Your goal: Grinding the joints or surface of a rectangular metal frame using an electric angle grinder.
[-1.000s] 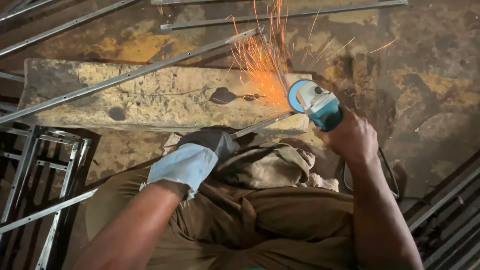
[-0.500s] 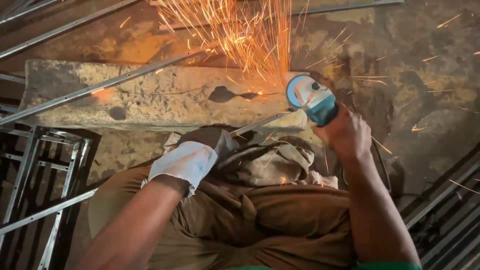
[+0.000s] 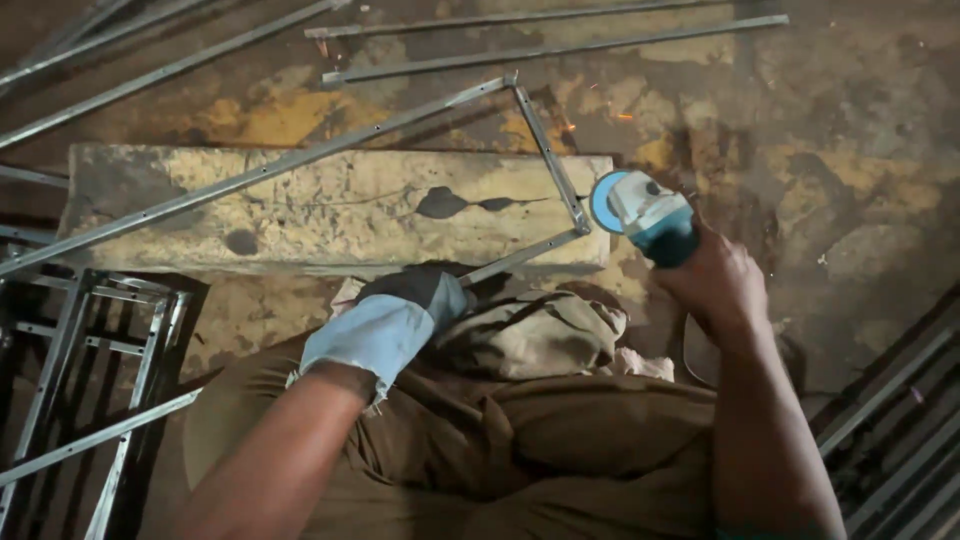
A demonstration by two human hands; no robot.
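Workshop floor (image 3: 840, 150), rough concrete w/ yellow and rust-brown stains, dimly lit, no walls or windows in view. A worn, yellowish slab (image 3: 300, 215) lies across the middle, dark blotches on top. Long steel strips (image 3: 560, 45) lie loose on the far side. A welded metal rack (image 3: 70, 340) sits near left; more steel lengths (image 3: 890, 440) are stacked near right.
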